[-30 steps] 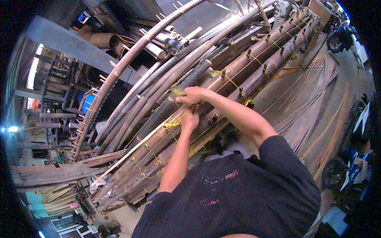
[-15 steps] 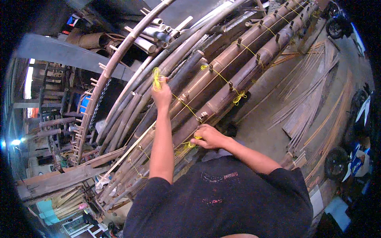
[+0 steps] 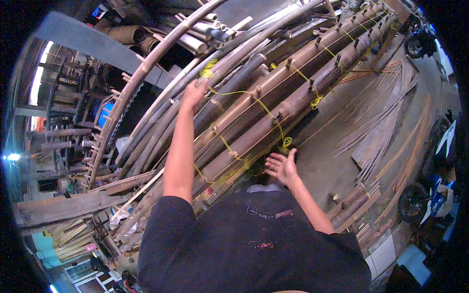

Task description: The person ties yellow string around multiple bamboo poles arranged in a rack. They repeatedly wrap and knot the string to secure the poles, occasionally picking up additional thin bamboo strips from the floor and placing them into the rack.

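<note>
left hand [image 3: 194, 91] apparently gripping yellow cord [image 3: 259, 105] above bamboo poles [image 3: 273, 97] | right hand [image 3: 282, 167] spread, empty, below cord

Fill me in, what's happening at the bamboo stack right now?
A person in a black shirt stands over a bundle of long bamboo poles bound with yellow cord. The left hand is raised at the far side of the poles, gripping a bunch of the cord, which runs back across the poles toward the body. The right hand is open, fingers spread, holding nothing, just beside a yellow knot at the near edge. Split bamboo strips lie on the floor to the right.
</note>
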Available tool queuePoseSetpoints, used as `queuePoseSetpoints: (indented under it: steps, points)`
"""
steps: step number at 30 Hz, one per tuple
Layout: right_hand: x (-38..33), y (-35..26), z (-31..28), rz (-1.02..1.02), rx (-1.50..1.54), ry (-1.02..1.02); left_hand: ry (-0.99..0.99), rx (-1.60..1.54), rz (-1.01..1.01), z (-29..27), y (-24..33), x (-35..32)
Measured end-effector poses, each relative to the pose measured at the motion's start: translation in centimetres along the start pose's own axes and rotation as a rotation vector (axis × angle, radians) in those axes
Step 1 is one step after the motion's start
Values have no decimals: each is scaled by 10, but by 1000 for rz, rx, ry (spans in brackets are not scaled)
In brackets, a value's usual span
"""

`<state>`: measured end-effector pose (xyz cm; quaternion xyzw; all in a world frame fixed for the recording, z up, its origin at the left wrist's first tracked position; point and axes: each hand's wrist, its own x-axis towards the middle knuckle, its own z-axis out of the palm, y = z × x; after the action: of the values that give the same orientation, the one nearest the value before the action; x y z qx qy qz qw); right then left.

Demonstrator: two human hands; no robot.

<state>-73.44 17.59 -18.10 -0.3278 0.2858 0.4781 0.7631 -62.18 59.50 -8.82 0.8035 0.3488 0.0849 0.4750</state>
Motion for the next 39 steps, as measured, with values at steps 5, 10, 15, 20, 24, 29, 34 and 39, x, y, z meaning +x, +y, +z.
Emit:
queuePoseSetpoints:
  steps: [5,10,15,20,24,29,34,39]
  points:
    - [-9,53,74,140,-210,-350,-154,532,269,-6,-36,-159]
    - [12,69,174,-919,-250,-174,-152,583,136,21,-52,-200]
    - [32,25,280,-963,-1919,-303,211,352,554,31,-84,-197]
    - [90,-39,264,-648,-1822,-626,-25,446,269,22,-66,-193]
    - [-16,-14,232,-902,-1362,-1046,108,410,283,23,-89,-196]
    - [10,51,99,-1065,-1695,-823,58,316,343,20,-31,-207]
    - [-1,35,97,-1053,-1801,-696,173,-39,304,4,37,-135]
    - [3,50,105,-1056,-2124,-601,115,584,227,31,-75,-63]
